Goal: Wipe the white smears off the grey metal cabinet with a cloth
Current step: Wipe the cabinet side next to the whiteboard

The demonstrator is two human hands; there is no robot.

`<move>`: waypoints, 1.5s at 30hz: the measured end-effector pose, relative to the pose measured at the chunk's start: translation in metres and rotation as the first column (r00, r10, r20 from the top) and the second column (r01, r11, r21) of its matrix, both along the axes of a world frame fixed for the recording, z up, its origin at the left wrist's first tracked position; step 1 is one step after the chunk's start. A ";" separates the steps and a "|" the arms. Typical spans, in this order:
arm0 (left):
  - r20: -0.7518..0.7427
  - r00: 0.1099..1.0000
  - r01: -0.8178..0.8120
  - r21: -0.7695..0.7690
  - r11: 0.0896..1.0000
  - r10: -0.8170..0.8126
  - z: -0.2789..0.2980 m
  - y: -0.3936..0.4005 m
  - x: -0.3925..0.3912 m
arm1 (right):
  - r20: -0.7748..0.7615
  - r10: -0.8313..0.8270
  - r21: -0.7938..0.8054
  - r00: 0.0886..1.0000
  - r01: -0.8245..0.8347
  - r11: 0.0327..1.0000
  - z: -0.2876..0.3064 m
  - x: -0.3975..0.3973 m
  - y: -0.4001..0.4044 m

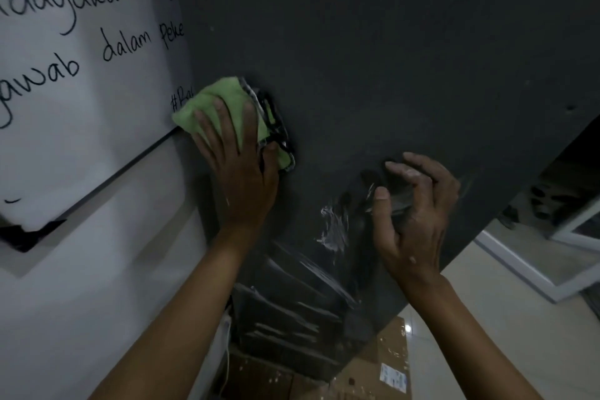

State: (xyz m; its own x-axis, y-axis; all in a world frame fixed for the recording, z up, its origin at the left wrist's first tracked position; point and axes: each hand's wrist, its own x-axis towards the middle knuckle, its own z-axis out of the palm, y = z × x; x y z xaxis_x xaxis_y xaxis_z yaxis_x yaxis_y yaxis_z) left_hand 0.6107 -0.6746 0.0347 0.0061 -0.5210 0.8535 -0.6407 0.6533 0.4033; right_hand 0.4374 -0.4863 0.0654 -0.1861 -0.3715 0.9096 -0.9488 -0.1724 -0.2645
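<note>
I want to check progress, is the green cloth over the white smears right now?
No, the left hand presses the green cloth above and left of the white smears.

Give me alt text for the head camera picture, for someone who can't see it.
A person's left hand presses a green cloth flat against a dark grey metal cabinet, while the right hand rests its curled fingers on the panel lower down. White smears streak the cabinet between and below the hands; a whiteboard with handwriting stands to the left.

Head view looks down (close) at cabinet (389,58).
</note>
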 end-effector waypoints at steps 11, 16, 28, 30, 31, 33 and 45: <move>0.055 0.997 0.056 0.103 0.993 -0.062 -0.073 0.027 0.003 | 0.043 -0.030 0.051 0.999 0.028 0.998 -0.018 -0.004 0.013; -0.159 0.987 0.021 0.167 0.986 0.005 -0.039 0.037 -0.041 | 0.045 -0.042 0.050 0.998 0.040 0.998 -0.016 -0.019 0.022; 0.348 0.923 0.227 -0.153 0.962 -0.163 -0.081 0.076 -0.087 | 0.115 0.004 0.043 0.993 -0.009 0.999 -0.022 -0.017 0.022; 0.385 0.907 0.241 -0.142 0.960 -0.171 -0.103 0.071 -0.076 | 0.102 -0.003 0.054 0.995 -0.002 0.999 -0.024 -0.019 0.023; 0.393 0.901 0.252 -0.126 0.959 -0.185 -0.109 0.069 -0.070 | 0.097 -0.007 0.060 0.995 0.002 0.998 -0.026 -0.021 0.025; 0.419 0.886 0.261 -0.101 0.960 -0.197 -0.110 0.065 -0.060 | 0.085 -0.024 0.066 0.996 0.018 0.998 -0.026 -0.028 0.030; 0.166 0.977 0.164 -0.184 0.969 -0.133 0.036 0.071 -0.102 | 0.079 -0.120 0.011 0.990 0.119 0.993 -0.013 -0.054 0.049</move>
State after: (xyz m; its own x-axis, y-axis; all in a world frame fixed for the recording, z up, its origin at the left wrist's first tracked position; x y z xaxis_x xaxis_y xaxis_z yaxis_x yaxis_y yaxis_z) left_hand 0.5085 -0.6031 0.0703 -0.1960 -0.3286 0.9239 -0.5742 0.8022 0.1636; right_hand 0.3838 -0.4369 0.0527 -0.3007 -0.3476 0.8881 -0.9386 -0.0573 -0.3403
